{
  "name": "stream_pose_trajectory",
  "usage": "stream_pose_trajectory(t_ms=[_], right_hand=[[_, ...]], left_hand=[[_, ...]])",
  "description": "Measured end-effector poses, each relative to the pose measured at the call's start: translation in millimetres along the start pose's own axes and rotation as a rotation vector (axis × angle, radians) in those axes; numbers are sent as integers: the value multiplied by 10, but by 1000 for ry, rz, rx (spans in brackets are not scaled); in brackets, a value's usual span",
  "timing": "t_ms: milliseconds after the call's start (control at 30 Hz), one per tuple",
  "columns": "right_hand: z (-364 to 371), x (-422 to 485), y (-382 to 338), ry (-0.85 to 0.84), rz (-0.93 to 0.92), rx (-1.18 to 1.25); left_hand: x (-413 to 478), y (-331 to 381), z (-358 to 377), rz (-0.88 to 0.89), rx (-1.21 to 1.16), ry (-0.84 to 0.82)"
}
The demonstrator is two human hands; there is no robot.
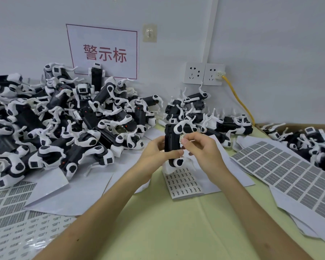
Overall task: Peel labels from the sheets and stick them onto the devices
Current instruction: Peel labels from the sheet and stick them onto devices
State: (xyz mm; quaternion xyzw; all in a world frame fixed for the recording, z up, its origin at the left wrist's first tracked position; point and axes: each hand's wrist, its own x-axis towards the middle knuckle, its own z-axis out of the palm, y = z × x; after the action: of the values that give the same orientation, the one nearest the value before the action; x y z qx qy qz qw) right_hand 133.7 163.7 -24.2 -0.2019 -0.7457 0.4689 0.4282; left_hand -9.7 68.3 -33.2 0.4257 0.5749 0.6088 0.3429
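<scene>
Left hand [156,150] grips an upright black-and-white plastic robot-dog device [172,143] above the pale green table [176,231]; right hand [201,147] pinches a small white label [182,138] against it.

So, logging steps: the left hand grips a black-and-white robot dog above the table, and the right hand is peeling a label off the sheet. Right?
Not quite. The head view shows the right hand pinching a small label up at the robot dog that the left hand grips, away from the sheet.
</scene>
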Motion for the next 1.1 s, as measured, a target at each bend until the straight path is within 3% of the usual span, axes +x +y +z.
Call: stream_pose_trajectory(t_ms=[400,1100], right_hand=[[22,-7,-18,36,6,-8],[94,-58,-25,108,76,18]], left_hand=[[16,-90,52,185,151,75],[-74,-37,118,172,275,179]])
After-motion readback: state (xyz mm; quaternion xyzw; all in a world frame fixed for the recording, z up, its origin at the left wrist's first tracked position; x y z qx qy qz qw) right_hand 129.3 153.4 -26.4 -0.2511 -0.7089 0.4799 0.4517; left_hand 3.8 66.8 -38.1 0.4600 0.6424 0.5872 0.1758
